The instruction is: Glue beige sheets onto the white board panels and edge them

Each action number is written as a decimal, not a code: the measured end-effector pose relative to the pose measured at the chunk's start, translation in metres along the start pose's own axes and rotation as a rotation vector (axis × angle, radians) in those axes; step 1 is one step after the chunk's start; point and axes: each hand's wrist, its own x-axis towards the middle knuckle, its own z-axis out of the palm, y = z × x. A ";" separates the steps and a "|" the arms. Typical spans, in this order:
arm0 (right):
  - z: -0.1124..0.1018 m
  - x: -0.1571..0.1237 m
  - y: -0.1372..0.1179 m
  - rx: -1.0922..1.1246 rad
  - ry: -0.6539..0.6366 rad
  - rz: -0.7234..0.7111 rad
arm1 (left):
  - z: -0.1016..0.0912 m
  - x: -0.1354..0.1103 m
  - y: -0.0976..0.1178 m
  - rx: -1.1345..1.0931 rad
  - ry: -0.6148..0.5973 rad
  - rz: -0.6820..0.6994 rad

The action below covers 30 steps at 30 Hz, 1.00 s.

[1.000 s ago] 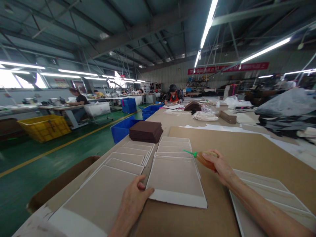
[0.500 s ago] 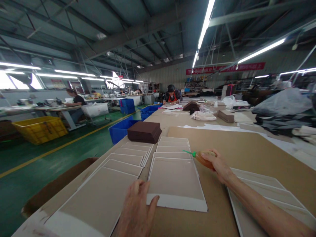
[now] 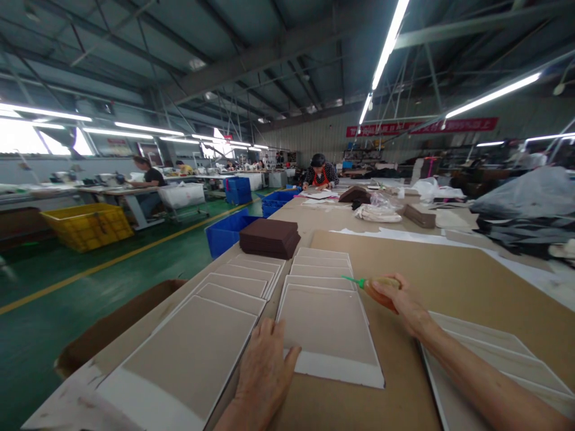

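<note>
My right hand (image 3: 399, 299) is wrapped round a squeeze bottle (image 3: 380, 291) of amber liquid, its thin green nozzle pointing left. The nozzle tip hovers by the right edge of the middle row of overlapping beige panels (image 3: 327, 323), which have white borders. At the near left corner of the front panel lies my left hand (image 3: 267, 365), fingers spread and thumb out over the white strip. Another overlapping row of beige panels (image 3: 184, 353) lies to its left. Under my right forearm are more such panels (image 3: 489, 353).
A stack of dark brown sheets (image 3: 269, 237) stands behind the left row. Blue bins (image 3: 227, 230) and a brown container (image 3: 121, 323) flank the table's left edge. Across the table a person (image 3: 320, 173) bends over work. Plastic-covered material (image 3: 525, 191) lies at the right.
The whole view has shifted slightly, so the scene sits a little further right. Both hands keep nearly the same places over the panels, and the bottle stays in my right hand.
</note>
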 end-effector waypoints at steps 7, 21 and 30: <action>0.002 -0.002 0.001 -0.006 0.002 -0.013 | 0.003 -0.006 -0.008 0.003 -0.035 -0.106; 0.004 0.004 0.013 0.032 -0.011 -0.024 | 0.006 -0.003 -0.037 -0.392 -0.142 -0.255; -0.001 0.005 0.012 0.034 0.006 -0.012 | 0.000 -0.006 -0.024 -0.220 -0.030 -0.088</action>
